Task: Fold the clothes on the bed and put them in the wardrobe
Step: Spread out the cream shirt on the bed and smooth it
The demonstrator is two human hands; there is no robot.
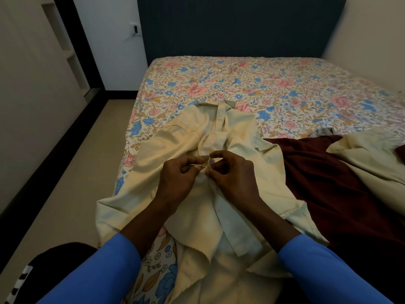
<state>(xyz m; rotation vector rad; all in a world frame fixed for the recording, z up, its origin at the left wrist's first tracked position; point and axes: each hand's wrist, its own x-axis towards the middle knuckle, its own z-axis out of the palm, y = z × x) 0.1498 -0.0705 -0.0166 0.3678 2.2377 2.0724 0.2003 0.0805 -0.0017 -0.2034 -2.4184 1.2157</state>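
Lying front-up on the floral bed [274, 84], collar toward the headboard [241, 25], a cream shirt [162, 143] is noted. Its button edge is pinched mid-chest by the left hand [178, 179] and the right hand [233, 175], fingers curled. Touching it rightward, a maroon garment [328, 176] is spread.

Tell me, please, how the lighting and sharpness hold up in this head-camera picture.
Head view: dim light, darkening toward the corners; the wide lens bows the bed edge; the cream shirt and the left hand and right hand pinching its front are sharp; the maroon cloth at right sinks into shadow; the right edge looks smeared.
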